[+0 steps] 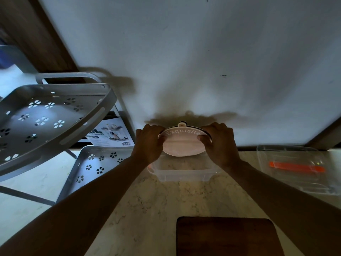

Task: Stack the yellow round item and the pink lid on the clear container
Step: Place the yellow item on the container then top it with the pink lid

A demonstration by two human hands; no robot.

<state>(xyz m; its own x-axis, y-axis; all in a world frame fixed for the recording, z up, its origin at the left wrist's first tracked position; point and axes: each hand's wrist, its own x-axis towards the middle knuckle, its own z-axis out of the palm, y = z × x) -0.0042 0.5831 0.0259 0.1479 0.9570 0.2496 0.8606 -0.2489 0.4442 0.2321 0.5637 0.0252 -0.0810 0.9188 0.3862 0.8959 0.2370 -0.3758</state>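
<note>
A round pink lid (183,145) with the word "Exquisite" on its rim is tilted toward me over the far side of the clear container (182,174). My left hand (148,143) grips the lid's left edge and my right hand (219,143) grips its right edge. The clear container is a shallow rectangular tub on the marble counter, close to the wall. No yellow round item shows; whatever lies under the lid is hidden.
A grey perforated rack (46,115) with a lower shelf (96,163) stands at the left, with a printed box (110,133) behind it. A clear lid with an orange clip (297,167) lies at the right. A dark wooden board (227,237) sits at the counter's near edge.
</note>
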